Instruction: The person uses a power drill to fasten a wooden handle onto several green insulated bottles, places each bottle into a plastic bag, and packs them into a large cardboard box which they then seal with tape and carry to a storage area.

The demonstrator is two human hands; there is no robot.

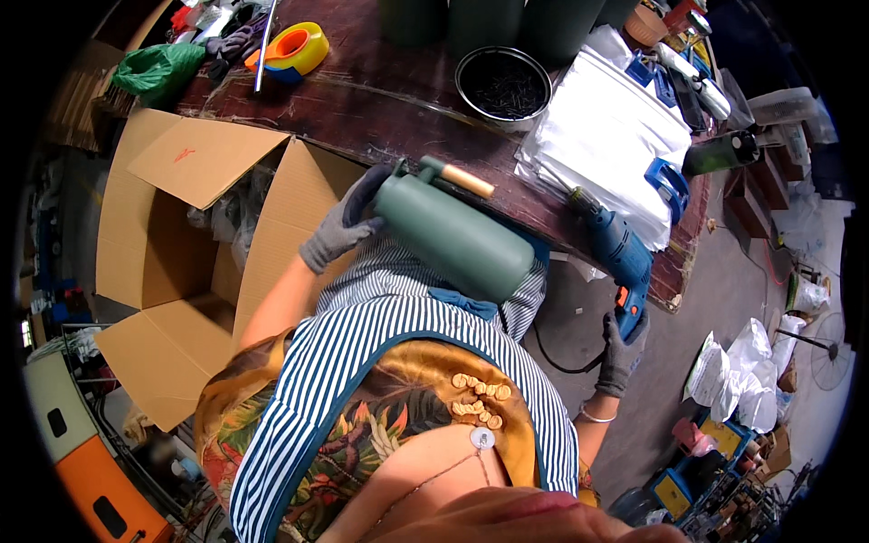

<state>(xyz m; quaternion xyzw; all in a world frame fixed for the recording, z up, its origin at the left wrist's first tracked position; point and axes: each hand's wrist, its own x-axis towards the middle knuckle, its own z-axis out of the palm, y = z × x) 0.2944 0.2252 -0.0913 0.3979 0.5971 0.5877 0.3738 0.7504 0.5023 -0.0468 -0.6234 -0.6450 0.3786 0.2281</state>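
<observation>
A large green insulated bottle (457, 240) lies tilted in front of my body at the table's near edge. My left hand (344, 226), in a grey glove, is closed round its lid end, where a handle with a tan wooden grip (467, 180) stands out. In my gloved right hand (625, 351) is a blue corded power drill (620, 244), held by its handle with the bit end pointing at the table. Just beyond the bottle stands a round bowl of small dark screws (503, 84).
White plastic bags (611, 136) lie stacked on the dark red table (380, 100), with a blue tape dispenser (668, 190) beside them. More green bottles (484, 23) stand at the back. An open cardboard box (172, 235) is at my left; yellow tape (303, 50) lies behind it.
</observation>
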